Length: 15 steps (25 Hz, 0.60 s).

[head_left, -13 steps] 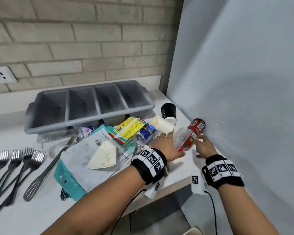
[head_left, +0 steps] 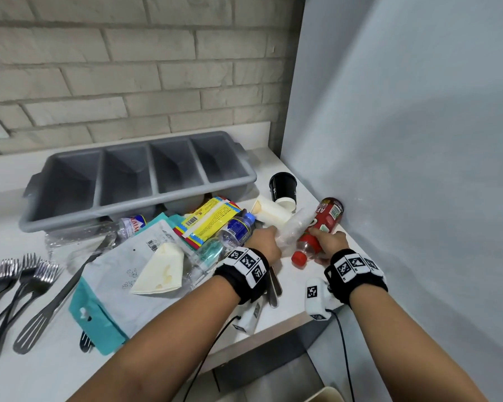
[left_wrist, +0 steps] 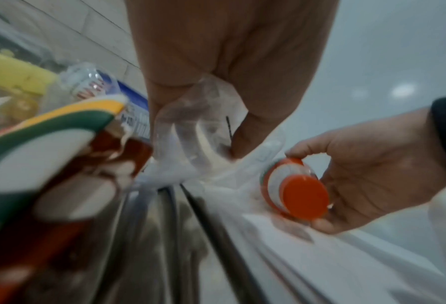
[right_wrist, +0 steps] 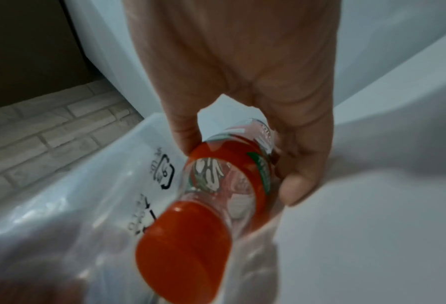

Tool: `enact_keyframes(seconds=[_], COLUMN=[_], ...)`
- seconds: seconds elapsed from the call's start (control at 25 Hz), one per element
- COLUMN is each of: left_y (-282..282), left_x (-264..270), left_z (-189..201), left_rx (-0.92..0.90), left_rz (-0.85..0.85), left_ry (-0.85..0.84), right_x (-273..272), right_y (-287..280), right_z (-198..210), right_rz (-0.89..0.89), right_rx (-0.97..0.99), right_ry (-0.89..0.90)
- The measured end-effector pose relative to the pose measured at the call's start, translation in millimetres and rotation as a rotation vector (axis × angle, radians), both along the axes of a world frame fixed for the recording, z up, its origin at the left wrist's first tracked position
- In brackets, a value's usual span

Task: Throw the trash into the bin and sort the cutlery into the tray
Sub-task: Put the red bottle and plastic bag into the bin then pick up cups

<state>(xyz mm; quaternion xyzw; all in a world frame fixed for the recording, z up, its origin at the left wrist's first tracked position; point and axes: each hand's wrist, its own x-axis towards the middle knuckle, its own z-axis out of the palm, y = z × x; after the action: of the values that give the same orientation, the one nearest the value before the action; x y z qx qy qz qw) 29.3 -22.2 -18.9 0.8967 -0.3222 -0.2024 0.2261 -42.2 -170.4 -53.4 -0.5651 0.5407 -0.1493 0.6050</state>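
At the counter's right end my right hand (head_left: 327, 242) grips a red-labelled plastic bottle (head_left: 327, 219) lying on its side, its red cap (head_left: 299, 258) towards me. The right wrist view shows thumb and fingers of that hand (right_wrist: 242, 170) curled round the bottle's shoulder (right_wrist: 232, 176). Just left of it my left hand (head_left: 269, 242) pinches a crumpled clear plastic bag (head_left: 292, 227); the left wrist view shows this bag (left_wrist: 190, 133) held between its fingers. The grey four-compartment cutlery tray (head_left: 238, 181) stands behind, all compartments bare. Several forks (head_left: 21, 274) lie at far left.
A heap of trash lies mid-counter: a yellow packet (head_left: 212, 219), two clear water bottles (head_left: 237, 230), a teal-and-white pack (head_left: 114, 285), a cream paper wedge (head_left: 160, 271). A black cup (head_left: 283, 185) and a tipped paper cup (head_left: 272, 211) sit behind. A slotted spatula (head_left: 41, 314) lies beside the forks. The grey wall is close on the right.
My left hand has drawn the clear bag a little to the left, uncovering the bottle's red cap. My right hand has shifted left onto the bottle and taken hold of it.
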Motion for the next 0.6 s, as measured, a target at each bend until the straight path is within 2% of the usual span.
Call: enact_keyframes(seconds=[0.2,0.4,0.52,0.6], left_y=[5,19,37,45], left_x=[0,-18,-49,-73], left_z=[44,81,88,78], left_rx=[-0.260,-0.606,-0.671,-0.625], left_rz=[0.072,0.122,0.063,-0.032], left_ry=[0.093,0.260,0.429,0.523], right_x=[-12,-55,-98,-131], right_y=[1,26,52,73], right_z=[-1,33,53,53], right_rz=[-0.019,-0.042,-0.065,-0.117], right_rx=[0.092,-0.054,-0.170,-0.221], right_ry=[-0.162,-0.313,-0.350,-0.367])
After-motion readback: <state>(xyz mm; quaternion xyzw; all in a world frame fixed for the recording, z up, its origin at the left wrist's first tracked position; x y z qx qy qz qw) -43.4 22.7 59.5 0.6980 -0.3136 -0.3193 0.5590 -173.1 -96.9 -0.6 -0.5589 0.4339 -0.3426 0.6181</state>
